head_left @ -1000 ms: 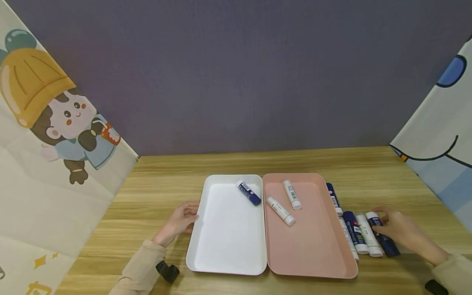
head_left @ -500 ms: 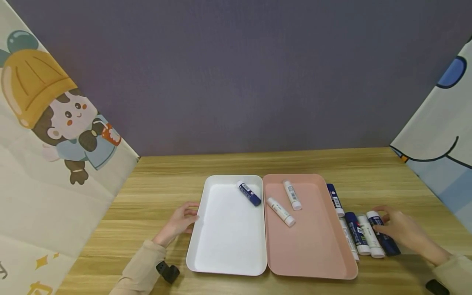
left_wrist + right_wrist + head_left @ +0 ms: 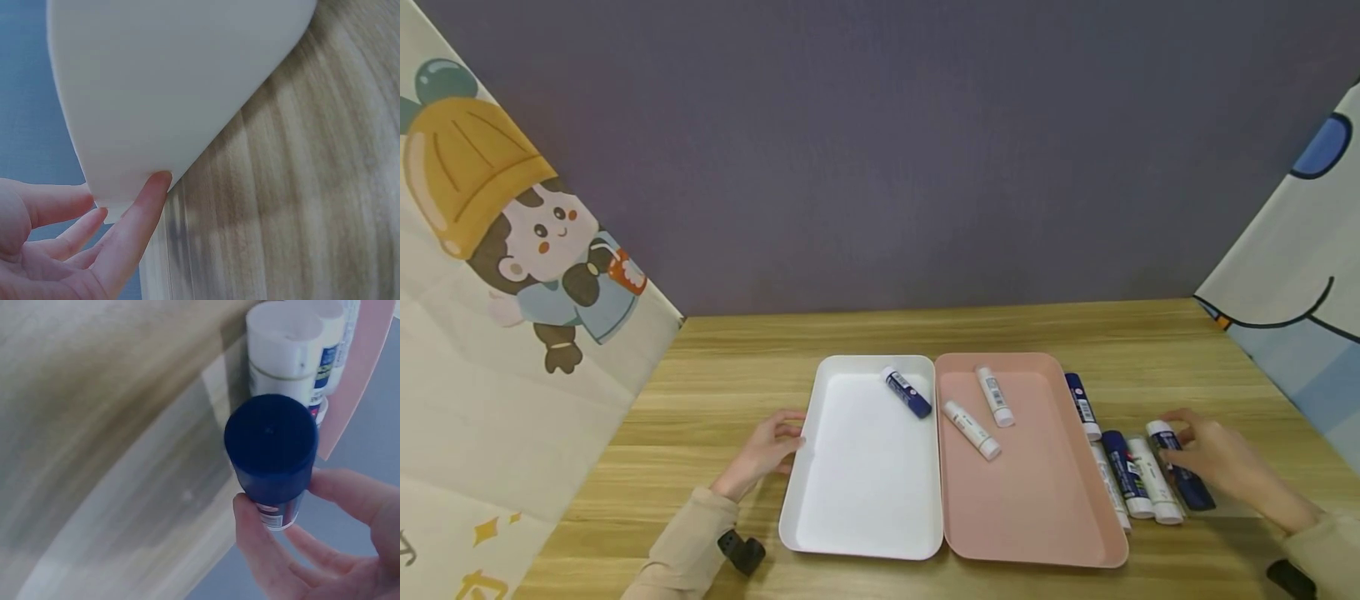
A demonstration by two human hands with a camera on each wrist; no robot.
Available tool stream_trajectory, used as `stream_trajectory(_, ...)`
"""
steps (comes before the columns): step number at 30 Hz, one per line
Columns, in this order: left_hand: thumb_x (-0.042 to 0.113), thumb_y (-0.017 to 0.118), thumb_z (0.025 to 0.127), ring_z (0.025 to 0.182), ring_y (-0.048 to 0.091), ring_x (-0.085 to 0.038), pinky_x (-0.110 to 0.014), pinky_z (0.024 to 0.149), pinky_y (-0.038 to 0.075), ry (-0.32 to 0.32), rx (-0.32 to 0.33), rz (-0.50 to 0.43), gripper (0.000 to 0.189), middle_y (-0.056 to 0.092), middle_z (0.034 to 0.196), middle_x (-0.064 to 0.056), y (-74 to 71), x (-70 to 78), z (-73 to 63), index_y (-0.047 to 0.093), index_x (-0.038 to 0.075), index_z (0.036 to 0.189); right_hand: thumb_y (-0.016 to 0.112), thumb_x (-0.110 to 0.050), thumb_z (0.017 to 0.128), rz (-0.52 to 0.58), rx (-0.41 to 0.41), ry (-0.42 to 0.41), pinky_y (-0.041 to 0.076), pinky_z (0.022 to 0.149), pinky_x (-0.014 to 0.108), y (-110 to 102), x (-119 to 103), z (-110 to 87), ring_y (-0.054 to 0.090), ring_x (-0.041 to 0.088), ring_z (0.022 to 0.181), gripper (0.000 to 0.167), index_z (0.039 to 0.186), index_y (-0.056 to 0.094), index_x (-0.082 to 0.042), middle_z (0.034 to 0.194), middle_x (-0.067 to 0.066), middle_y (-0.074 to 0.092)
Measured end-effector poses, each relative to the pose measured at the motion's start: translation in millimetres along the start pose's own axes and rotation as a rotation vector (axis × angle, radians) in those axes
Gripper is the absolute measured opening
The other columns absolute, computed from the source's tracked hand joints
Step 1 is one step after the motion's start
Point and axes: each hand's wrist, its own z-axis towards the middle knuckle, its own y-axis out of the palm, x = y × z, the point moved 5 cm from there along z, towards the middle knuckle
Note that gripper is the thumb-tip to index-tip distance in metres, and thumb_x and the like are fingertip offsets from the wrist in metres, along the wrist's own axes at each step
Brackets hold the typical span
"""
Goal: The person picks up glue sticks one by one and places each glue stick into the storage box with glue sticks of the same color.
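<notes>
My right hand (image 3: 1213, 458) pinches a glue stick (image 3: 1183, 475) between thumb and fingers, at the right end of a row. It has a dark blue body and a white far end; its round blue near end (image 3: 270, 434) faces the right wrist camera. Just left of it lie a white glue stick (image 3: 1153, 483) and a blue one (image 3: 1126, 475). On the left, my left hand (image 3: 766, 450) touches the side of a white tray (image 3: 865, 500). Its fairly straight fingers (image 3: 140, 209) meet the tray's outer wall and rim in the left wrist view.
A blue glue stick (image 3: 907, 393) lies in the white tray. The adjoining pink tray (image 3: 1030, 517) holds two white glue sticks, one (image 3: 972, 430) slanting, one (image 3: 995, 396) farther back. Along its right side lie a blue glue stick (image 3: 1081, 404) and a white one (image 3: 1111, 487).
The blue glue stick in my right hand has shifted slightly away from me, and a gap now shows between it and the white one. My left hand and both trays stay put.
</notes>
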Motion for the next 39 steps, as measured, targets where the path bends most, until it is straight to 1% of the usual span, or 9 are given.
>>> stream_trajectory(5,-0.004,0.049,0.086,0.075,0.058,-0.02,-0.036,0.058,0.054,0.0,0.003,0.014,0.036,0.053,0.101,-0.021,-0.3,-0.6,0.4,0.045,-0.003,0.122,0.064,-0.009,0.076,-0.013,0.026,-0.036,0.045,0.048,0.037,-6.3,-10.1,1.4,0.057,0.024,0.06,0.05,0.111,0.041,0.016,0.077,0.024,0.059)
stream_trajectory(11,-0.003,0.049,0.086,0.075,0.057,-0.02,-0.035,0.057,0.054,0.006,0.002,0.029,0.036,0.053,0.101,-0.02,-1.2,0.1,1.1,0.045,-0.002,0.122,0.063,-0.009,0.077,-0.023,0.015,-0.056,0.046,0.05,0.04,-12.5,-23.7,5.1,0.058,0.028,0.064,0.05,0.113,0.04,0.016,0.082,0.028,0.058)
stream_trajectory(16,-0.003,0.049,0.086,0.075,0.057,-0.02,-0.035,0.057,0.053,0.003,0.002,0.033,0.036,0.053,0.101,-0.02,-1.2,0.6,1.1,0.045,-0.002,0.122,0.063,-0.01,0.077,-0.029,0.011,-0.062,0.046,0.05,0.038,-14.0,-35.0,9.1,0.058,0.028,0.065,0.05,0.113,0.04,0.015,0.084,0.029,0.058)
stream_trajectory(19,-0.002,0.05,0.086,0.076,0.057,-0.02,-0.035,0.057,0.053,0.001,0.0,0.037,0.036,0.053,0.102,-0.02,-1.2,0.5,0.9,0.045,-0.001,0.122,0.062,-0.011,0.079,-0.015,-0.002,-0.057,0.044,0.049,0.035,-14.1,-42.1,12.4,0.058,0.027,0.066,0.05,0.116,0.039,0.014,0.086,0.029,0.058)
stream_trajectory(22,-0.002,0.05,0.086,0.077,0.057,-0.02,-0.035,0.057,0.053,0.0,-0.004,0.041,0.036,0.052,0.103,-0.02,-1.4,-0.2,0.9,0.044,-0.001,0.122,0.062,-0.012,0.079,-0.007,-0.009,-0.057,0.044,0.049,0.034,-14.4,-50.4,16.0,0.057,0.025,0.066,0.051,0.116,0.038,0.014,0.087,0.028,0.057)
stream_trajectory(25,-0.001,0.05,0.087,0.078,0.057,-0.02,-0.036,0.058,0.053,-0.001,-0.01,0.04,0.036,0.052,0.104,-0.02,-1.6,-1.3,1.3,0.044,-0.001,0.123,0.062,-0.013,0.079,-0.007,-0.016,-0.063,0.046,0.051,0.035,-14.9,-60.6,19.6,0.057,0.023,0.066,0.052,0.117,0.039,0.014,0.088,0.028,0.057)
stream_trajectory(30,-0.001,0.049,0.087,0.077,0.057,-0.02,-0.036,0.058,0.053,0.005,-0.016,0.03,0.037,0.052,0.103,-0.021,-1.2,-1.2,1.4,0.043,-0.002,0.123,0.062,-0.014,0.08,0.02,-0.031,-0.101,0.047,0.052,0.033,-16.5,-79.3,23.9,0.057,0.019,0.064,0.054,0.119,0.039,0.015,0.092,0.03,0.056)
stream_trajectory(34,-0.002,0.049,0.087,0.076,0.057,-0.02,-0.036,0.058,0.053,0.007,-0.016,0.023,0.037,0.051,0.103,-0.021,-1.1,-1.2,1.7,0.043,-0.002,0.123,0.061,-0.015,0.081,0.04,-0.042,-0.128,0.042,0.048,0.029,-14.9,-93.1,29.2,0.052,0.015,0.06,0.055,0.122,0.037,0.014,0.093,0.027,0.056)
stream_trajectory(39,-0.002,0.049,0.087,0.077,0.057,-0.02,-0.036,0.058,0.054,0.01,-0.016,0.025,0.037,0.051,0.103,-0.021,-1.0,-2.7,2.7,0.043,-0.002,0.123,0.062,-0.014,0.08,0.035,-0.042,-0.146,0.036,0.043,0.027,-10.3,-111.1,37.3,0.044,0.013,0.05,0.056,0.123,0.038,0.012,0.092,0.024,0.056)
